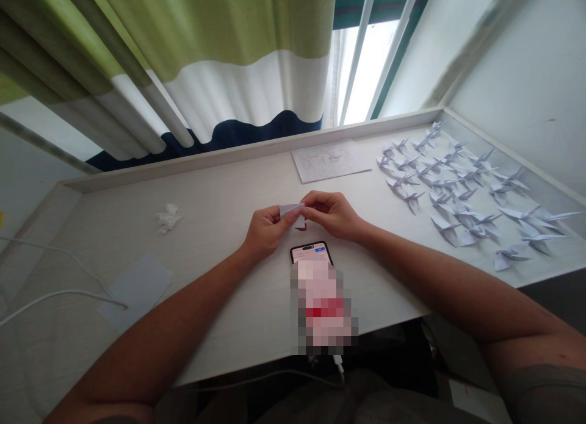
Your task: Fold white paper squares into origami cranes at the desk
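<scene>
Between my two hands, just above the white desk, is a small folded piece of white paper point(287, 212). My left hand point(266, 230) grips its left side, with the thumb lying across the front. At its right edge, the thumb and fingers of my right hand point(333, 215) are pinched on the paper. The fingers behind the paper are partly hidden. A phone point(311, 251) lies on the desk just below my hands, its screen lit and mostly blurred out.
Many folded paper cranes point(462, 195) cover the desk's right side. A stack of written sheets point(331, 161) lies at the back. Crumpled tissue point(168, 218), a white paper sheet point(137, 287) and white cables point(64, 294) are on the left. A raised rim point(192, 163) edges the desk point(220, 326).
</scene>
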Available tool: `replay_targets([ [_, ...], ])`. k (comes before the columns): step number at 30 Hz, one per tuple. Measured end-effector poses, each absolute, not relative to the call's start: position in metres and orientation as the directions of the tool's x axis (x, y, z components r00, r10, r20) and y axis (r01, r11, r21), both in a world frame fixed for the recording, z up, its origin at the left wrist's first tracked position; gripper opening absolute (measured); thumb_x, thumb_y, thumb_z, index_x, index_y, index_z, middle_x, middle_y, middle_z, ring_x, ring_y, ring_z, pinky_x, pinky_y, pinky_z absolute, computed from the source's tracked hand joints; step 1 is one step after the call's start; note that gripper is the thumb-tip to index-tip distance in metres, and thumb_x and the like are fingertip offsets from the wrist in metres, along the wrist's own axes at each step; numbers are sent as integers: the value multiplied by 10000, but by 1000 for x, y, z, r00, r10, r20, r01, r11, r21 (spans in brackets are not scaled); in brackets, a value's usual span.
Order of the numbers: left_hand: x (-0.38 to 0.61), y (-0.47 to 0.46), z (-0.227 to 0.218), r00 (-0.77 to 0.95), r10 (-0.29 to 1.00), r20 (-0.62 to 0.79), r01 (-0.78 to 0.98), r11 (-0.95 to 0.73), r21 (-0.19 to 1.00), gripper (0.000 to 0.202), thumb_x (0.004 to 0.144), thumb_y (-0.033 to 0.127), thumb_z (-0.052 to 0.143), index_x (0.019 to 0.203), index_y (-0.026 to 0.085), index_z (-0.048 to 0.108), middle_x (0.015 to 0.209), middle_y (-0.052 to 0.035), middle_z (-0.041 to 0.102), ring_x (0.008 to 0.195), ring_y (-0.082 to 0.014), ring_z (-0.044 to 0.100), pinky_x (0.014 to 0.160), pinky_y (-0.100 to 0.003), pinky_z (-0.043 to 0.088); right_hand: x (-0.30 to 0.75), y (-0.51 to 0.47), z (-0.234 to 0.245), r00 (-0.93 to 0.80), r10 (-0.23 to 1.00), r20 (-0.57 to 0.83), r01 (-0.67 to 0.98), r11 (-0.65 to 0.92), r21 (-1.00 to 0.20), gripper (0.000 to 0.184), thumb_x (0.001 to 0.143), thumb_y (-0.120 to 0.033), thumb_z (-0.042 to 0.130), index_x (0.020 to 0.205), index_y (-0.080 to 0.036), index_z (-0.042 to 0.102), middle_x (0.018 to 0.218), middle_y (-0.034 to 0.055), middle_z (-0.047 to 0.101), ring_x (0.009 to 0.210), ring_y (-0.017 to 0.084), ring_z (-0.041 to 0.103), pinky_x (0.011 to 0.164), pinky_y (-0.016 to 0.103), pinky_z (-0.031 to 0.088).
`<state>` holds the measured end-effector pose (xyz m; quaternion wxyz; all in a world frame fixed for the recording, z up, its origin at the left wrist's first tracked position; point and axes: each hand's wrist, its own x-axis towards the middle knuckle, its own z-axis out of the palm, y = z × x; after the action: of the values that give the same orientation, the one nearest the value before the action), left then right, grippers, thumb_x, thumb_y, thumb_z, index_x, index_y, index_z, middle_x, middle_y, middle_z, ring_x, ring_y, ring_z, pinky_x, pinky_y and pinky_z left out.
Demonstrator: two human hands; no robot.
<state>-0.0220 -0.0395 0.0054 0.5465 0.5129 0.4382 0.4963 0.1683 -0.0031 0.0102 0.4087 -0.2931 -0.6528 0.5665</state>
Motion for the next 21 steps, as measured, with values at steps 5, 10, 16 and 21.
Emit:
replay_targets([
  [5, -23, -40, 4, 139, 990, 27, -107, -12, 994, 474, 753, 576, 903, 876, 125, 824, 718, -63, 777, 663, -217, 750, 696, -358, 644, 168, -3, 11, -547, 819, 170, -126, 120, -985, 389, 817, -548, 859, 864, -190, 715, 791, 12, 718, 727, 166, 698, 729, 344, 590],
  [10, -23, -40, 4, 170, 985, 24, -94, -8, 996, 462, 755, 585, 897, 857, 143, 816, 741, -63, 784, 702, -233, 766, 719, -363, 643, 171, -2, 12, -545, 824, 156, -106, 117, -987, 394, 811, -545, 860, 796, -183, 705, 773, 13, 712, 741, 173, 701, 714, 333, 576],
  [16, -22, -41, 5, 163, 986, 30, -76, -18, 997, 494, 737, 603, 906, 895, 144, 815, 750, -59, 777, 703, -236, 766, 699, -370, 651, 172, -1, 9, -497, 837, 228, -8, 259, -966, 314, 880, -478, 782, 808, -184, 697, 780, 17, 691, 738, 159, 641, 705, 315, 531],
  [21, -25, -40, 3, 179, 983, 38, -31, -33, 999, 491, 756, 604, 893, 863, 133, 805, 753, -62, 786, 695, -215, 752, 696, -338, 627, 172, -5, 10, -478, 809, 341, 137, 452, -881, 187, 926, -334, 684, 796, -200, 680, 829, 30, 709, 743, 159, 628, 691, 296, 514],
])
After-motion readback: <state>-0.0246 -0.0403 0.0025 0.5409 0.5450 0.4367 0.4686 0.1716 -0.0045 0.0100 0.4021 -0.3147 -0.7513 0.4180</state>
